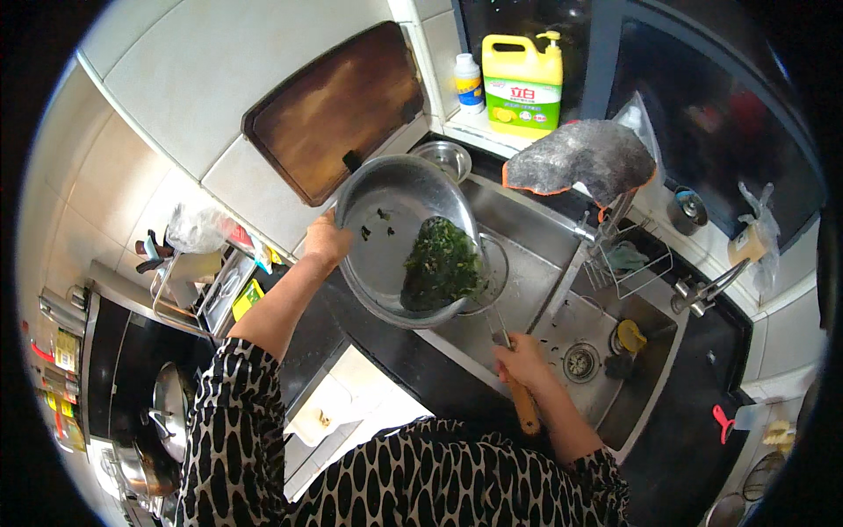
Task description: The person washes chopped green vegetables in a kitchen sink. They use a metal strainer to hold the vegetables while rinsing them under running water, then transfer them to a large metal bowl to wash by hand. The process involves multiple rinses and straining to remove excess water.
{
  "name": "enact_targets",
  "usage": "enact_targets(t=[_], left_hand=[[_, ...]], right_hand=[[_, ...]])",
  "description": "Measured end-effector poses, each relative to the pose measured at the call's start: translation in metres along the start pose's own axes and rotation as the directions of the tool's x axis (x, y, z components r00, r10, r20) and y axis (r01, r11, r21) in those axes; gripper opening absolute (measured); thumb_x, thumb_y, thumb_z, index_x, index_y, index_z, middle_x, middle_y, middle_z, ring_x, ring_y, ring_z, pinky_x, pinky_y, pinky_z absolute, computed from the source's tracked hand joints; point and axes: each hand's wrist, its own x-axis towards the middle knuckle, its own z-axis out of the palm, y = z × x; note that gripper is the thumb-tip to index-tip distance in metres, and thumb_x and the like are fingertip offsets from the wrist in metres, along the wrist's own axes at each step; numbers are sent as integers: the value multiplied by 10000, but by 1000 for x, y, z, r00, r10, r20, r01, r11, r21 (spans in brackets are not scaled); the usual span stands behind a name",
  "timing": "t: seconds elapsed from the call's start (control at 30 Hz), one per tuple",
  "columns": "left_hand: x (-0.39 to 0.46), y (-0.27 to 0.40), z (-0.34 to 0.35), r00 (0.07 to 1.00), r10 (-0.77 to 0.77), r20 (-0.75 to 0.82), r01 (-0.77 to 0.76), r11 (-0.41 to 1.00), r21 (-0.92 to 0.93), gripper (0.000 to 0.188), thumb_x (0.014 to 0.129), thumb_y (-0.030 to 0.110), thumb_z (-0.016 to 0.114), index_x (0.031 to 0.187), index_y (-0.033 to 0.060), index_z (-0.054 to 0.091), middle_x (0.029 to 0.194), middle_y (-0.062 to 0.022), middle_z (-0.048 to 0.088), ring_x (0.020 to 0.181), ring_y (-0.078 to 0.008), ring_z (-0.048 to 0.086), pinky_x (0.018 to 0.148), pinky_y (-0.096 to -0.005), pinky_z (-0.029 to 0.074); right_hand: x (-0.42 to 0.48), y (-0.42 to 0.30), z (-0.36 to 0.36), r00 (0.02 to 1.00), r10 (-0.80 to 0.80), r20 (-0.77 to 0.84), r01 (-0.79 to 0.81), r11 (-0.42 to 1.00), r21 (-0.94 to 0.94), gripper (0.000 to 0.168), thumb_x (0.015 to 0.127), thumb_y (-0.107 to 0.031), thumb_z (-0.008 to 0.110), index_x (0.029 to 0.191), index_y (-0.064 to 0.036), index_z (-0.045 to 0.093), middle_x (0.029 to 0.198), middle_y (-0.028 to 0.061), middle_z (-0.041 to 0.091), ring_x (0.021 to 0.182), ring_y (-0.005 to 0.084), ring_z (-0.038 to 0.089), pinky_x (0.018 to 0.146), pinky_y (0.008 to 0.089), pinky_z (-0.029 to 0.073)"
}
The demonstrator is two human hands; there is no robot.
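Note:
My left hand [327,236] grips the far left rim of a large stainless steel bowl [372,277]. The bowl is tilted to the right, towards the sink, and a mass of wet chopped dark leafy greens [440,267] lies against its lower right side. A few leaf scraps cling to its left part. In my right hand [527,362] is the wooden handle [525,405] of a round wire strainer [506,273]. The strainer's hoop sits at the bowl's right edge, partly hidden behind it, above the left sink basin [527,253].
The right basin [609,388] holds a drain strainer [581,362] and a yellow scrubber [631,334]. Behind stand a small metal bowl [448,158], a leaning cutting board [336,112], a yellow detergent jug [523,85], a grey cloth [583,161], a wire rack [632,267] and a faucet [708,290].

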Motion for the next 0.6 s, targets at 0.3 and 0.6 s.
enact_targets(t=[0.3,0.6], left_hand=[[-7,70,7,984,118,-135,-103,989,107,620,805,117,609,1415,205,537,1089,-252,685,1042,-395,661,925,-482,525],[-51,133,6,898,372,-234,-313,916,251,572,844,68,565,1388,245,560,1066,-206,663,894,-395,692,781,-509,558]], right_hand=[[27,5,39,988,-96,-123,97,995,3,162,905,-102,609,871,53,578,628,115,623,492,208,621,472,373,503],[32,15,50,980,-138,-143,153,984,96,155,903,-98,624,863,47,587,610,121,618,470,215,605,450,374,485]])
